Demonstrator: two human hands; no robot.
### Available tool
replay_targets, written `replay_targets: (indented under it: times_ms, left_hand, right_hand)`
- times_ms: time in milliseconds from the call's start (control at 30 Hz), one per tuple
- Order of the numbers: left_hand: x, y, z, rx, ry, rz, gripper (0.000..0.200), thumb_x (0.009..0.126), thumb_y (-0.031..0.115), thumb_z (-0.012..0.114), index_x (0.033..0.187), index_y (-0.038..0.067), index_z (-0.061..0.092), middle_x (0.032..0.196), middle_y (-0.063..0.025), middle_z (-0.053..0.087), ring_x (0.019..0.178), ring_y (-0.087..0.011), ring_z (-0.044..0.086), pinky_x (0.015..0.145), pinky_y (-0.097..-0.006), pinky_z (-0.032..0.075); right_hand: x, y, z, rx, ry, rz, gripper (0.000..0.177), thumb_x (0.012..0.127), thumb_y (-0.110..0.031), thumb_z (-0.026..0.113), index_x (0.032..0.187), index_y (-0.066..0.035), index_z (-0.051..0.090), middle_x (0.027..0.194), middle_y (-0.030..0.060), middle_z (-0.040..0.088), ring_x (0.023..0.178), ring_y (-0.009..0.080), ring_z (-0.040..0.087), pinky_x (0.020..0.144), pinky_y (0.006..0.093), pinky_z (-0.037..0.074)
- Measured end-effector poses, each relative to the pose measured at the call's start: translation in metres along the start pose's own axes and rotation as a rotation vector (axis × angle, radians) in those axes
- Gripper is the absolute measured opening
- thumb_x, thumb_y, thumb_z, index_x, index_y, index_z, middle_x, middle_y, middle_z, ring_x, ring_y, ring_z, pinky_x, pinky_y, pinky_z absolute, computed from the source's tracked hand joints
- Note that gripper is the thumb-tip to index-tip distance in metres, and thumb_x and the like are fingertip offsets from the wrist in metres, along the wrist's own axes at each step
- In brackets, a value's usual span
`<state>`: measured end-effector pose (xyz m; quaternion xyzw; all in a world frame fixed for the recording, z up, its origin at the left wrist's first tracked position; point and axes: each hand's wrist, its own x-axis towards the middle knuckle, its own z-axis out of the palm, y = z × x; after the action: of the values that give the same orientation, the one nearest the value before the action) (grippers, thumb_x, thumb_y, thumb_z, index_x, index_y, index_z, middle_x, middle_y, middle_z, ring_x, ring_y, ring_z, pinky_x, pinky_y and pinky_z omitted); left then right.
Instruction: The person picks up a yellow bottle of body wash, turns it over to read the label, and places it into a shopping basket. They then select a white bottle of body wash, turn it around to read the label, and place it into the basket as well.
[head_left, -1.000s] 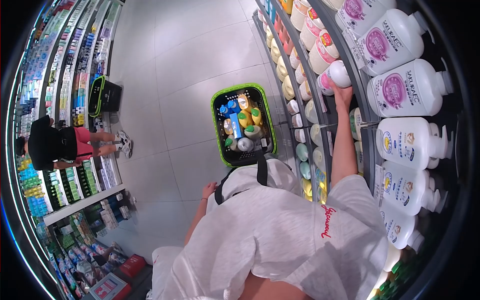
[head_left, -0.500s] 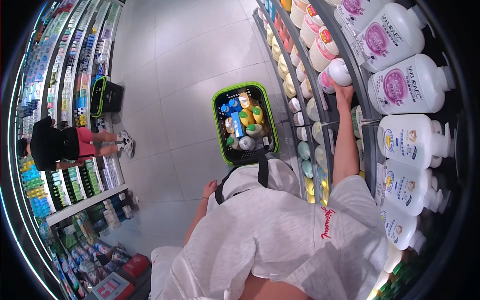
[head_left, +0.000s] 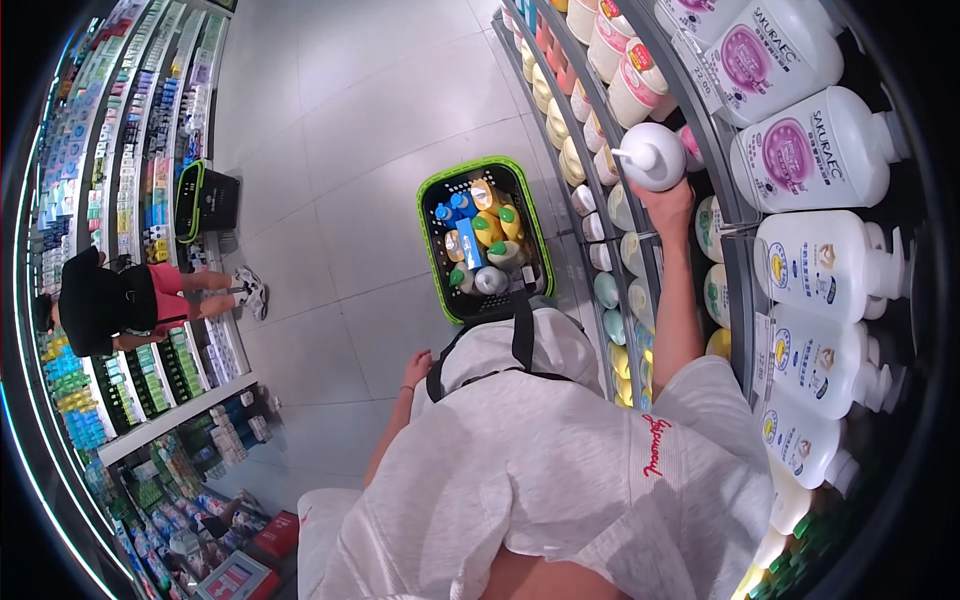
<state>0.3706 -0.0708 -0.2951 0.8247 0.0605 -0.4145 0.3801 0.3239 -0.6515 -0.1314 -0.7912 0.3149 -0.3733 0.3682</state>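
A white pump bottle (head_left: 655, 157) is in my right hand (head_left: 668, 208), whose fingers are wrapped round its body. Its pump top faces up toward me, at the front of the shelf on the right. Close behind it, large pink-labelled bottles (head_left: 640, 82) stand in a row. My left hand (head_left: 417, 369) hangs low by my side, fingers loosely apart and holding nothing. In front of me is a black shopping basket with a green rim (head_left: 428, 240). Inside lie yellow bottles with green caps (head_left: 488, 229), blue bottles (head_left: 461, 205) and a blue box (head_left: 469, 243).
White pump bottles (head_left: 815, 150) line the upper right shelf. Grey tiled floor (head_left: 370, 200) runs between the shelves. On the left, another person (head_left: 110, 303) in a black top stands by stocked shelves, near a second black basket (head_left: 217, 200).
My right hand has drawn the pump bottle out from the shelf, toward me and slightly left, and its pump top now shows. The left hand still hangs by my side.
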Motion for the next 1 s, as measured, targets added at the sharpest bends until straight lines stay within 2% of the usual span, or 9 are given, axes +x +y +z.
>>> replay_targets:
  times_ms: [267, 367, 433, 533, 600, 667, 700, 833, 1000]
  left_hand:
    - [0.004, 0.029, 0.005, -0.069, -0.025, -0.043, 0.038, 0.091, 0.025, 0.047, 0.125, 0.008, 0.048, 0.097, -0.013, 0.065, 0.082, -0.0201, 0.063, 0.074, -0.0307, 0.051]
    - [-0.001, 0.072, 0.012, -0.266, -0.02, -0.093, 0.037, 0.093, 0.024, 0.045, 0.127, 0.009, 0.046, 0.105, -0.0135, 0.062, 0.085, -0.0199, 0.062, 0.075, -0.0312, 0.051]
    - [-0.019, 0.128, 0.013, -0.402, -0.025, -0.057, 0.038, 0.094, 0.023, 0.043, 0.129, 0.01, 0.044, 0.11, -0.0134, 0.059, 0.09, -0.0206, 0.061, 0.079, -0.0321, 0.051]
    - [-0.046, 0.197, 0.011, -0.477, -0.164, 0.192, 0.044, 0.096, 0.031, 0.039, 0.131, 0.006, 0.041, 0.116, -0.0137, 0.057, 0.101, -0.0238, 0.057, 0.089, -0.0348, 0.047]
    - [-0.069, 0.229, 0.007, -0.767, -0.381, 0.163, 0.047, 0.097, 0.035, 0.032, 0.13, 0.003, 0.042, 0.124, -0.0141, 0.053, 0.109, -0.0247, 0.053, 0.093, -0.0362, 0.044]
    - [-0.106, 0.26, -0.003, -0.95, -0.541, 0.179, 0.05, 0.096, 0.038, 0.029, 0.128, 0.002, 0.045, 0.128, -0.0151, 0.049, 0.113, -0.0239, 0.051, 0.096, -0.0374, 0.042]
    - [-0.126, 0.276, -0.009, -1.054, -0.605, 0.139, 0.047, 0.095, 0.035, 0.036, 0.127, 0.001, 0.047, 0.128, -0.0153, 0.049, 0.113, -0.0235, 0.051, 0.098, -0.0382, 0.041]
    - [-0.13, 0.137, -0.052, -0.826, -0.45, 0.275, 0.047, 0.093, 0.03, 0.046, 0.128, 0.0, 0.046, 0.13, -0.014, 0.048, 0.117, -0.0228, 0.048, 0.099, -0.0379, 0.039]
    - [-0.142, 0.189, -0.074, -0.561, -0.432, 0.245, 0.046, 0.092, 0.026, 0.049, 0.129, -0.001, 0.045, 0.131, -0.0127, 0.047, 0.118, -0.0218, 0.046, 0.1, -0.037, 0.038]
  right_hand:
    - [-0.068, -0.078, -0.012, 0.089, -0.278, 0.025, 0.094, 0.05, -0.023, 0.088, 0.128, -0.002, 0.04, 0.115, 0.0164, 0.058, 0.102, 0.0294, 0.06, 0.087, 0.037, 0.049]
    - [-0.101, -0.126, -0.017, 0.242, -0.467, 0.111, 0.096, 0.052, -0.03, 0.086, 0.131, -0.002, 0.039, 0.109, 0.0125, 0.063, 0.099, 0.0222, 0.062, 0.087, 0.0346, 0.049]
    - [-0.133, -0.122, -0.009, 0.697, -0.605, 0.177, 0.084, 0.051, -0.033, 0.086, 0.12, -0.001, 0.049, 0.107, 0.0138, 0.062, 0.096, 0.0263, 0.063, 0.084, 0.0356, 0.05]
    - [-0.14, -0.169, -0.003, 0.59, -0.811, -0.068, 0.081, 0.047, -0.03, 0.089, 0.113, 0.0, 0.053, 0.105, 0.0126, 0.063, 0.091, 0.024, 0.063, 0.08, 0.0354, 0.049]
    - [-0.132, -0.206, 0.005, 0.954, -1.015, 0.175, 0.08, 0.047, -0.02, 0.089, 0.115, -0.001, 0.053, 0.104, 0.0087, 0.063, 0.094, 0.0147, 0.06, 0.084, 0.0302, 0.046]
    - [-0.147, -0.226, 0.026, 1.251, -1.096, 0.283, 0.072, 0.051, -0.018, 0.088, 0.113, -0.002, 0.054, 0.102, 0.0073, 0.064, 0.093, 0.0138, 0.06, 0.085, 0.0294, 0.046]
    - [-0.152, -0.23, 0.03, 1.269, -1.106, 0.307, 0.072, 0.051, -0.018, 0.088, 0.113, -0.002, 0.054, 0.102, 0.0073, 0.064, 0.093, 0.0138, 0.06, 0.085, 0.0294, 0.046]
    - [-0.144, -0.246, 0.043, 1.266, -1.39, 0.327, 0.066, 0.054, -0.016, 0.087, 0.11, -0.002, 0.055, 0.1, 0.0062, 0.064, 0.093, 0.0123, 0.059, 0.085, 0.0287, 0.046]
    - [-0.149, -0.25, 0.052, 1.185, -1.442, 0.482, 0.06, 0.056, -0.015, 0.085, 0.107, -0.003, 0.056, 0.098, 0.0058, 0.064, 0.092, 0.0116, 0.059, 0.084, 0.0285, 0.047]
